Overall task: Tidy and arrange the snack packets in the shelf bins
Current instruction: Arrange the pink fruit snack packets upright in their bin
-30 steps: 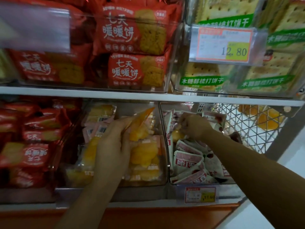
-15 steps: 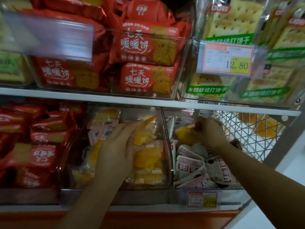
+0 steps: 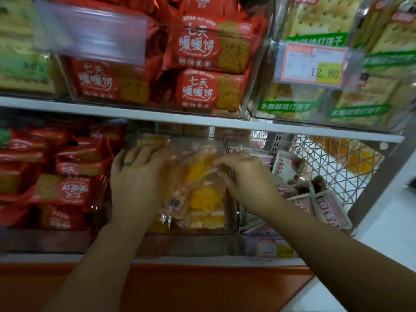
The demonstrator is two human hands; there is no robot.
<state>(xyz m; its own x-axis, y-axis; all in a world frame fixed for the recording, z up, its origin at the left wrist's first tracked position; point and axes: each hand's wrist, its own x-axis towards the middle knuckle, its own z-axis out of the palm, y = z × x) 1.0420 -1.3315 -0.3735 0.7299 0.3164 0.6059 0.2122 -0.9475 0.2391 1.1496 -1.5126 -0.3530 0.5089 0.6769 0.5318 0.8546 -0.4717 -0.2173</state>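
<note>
Just brought a stray yellow packet (image 3: 200,168) across from the right bin (image 3: 247,230) into the middle bin (image 3: 233,221) — pinched in the right hand (image 3: 245,176), left hand (image 3: 135,176) spread flat on the pile — probably home now.

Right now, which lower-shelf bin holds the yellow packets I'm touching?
The middle clear bin holds the yellow packets; the left bin holds red packets, the right bin pink-and-white packets.

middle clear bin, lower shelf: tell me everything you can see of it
The clear bin looks like rigid transparent plastic. It stands upright on the lower shelf, between red packets and pink-white packets. It is packed with yellow packets in clear wrap, one showing a barcode. The left hand rests flat on the rear packets. The right hand pinches the top yellow packet near the bin's right wall.
</note>
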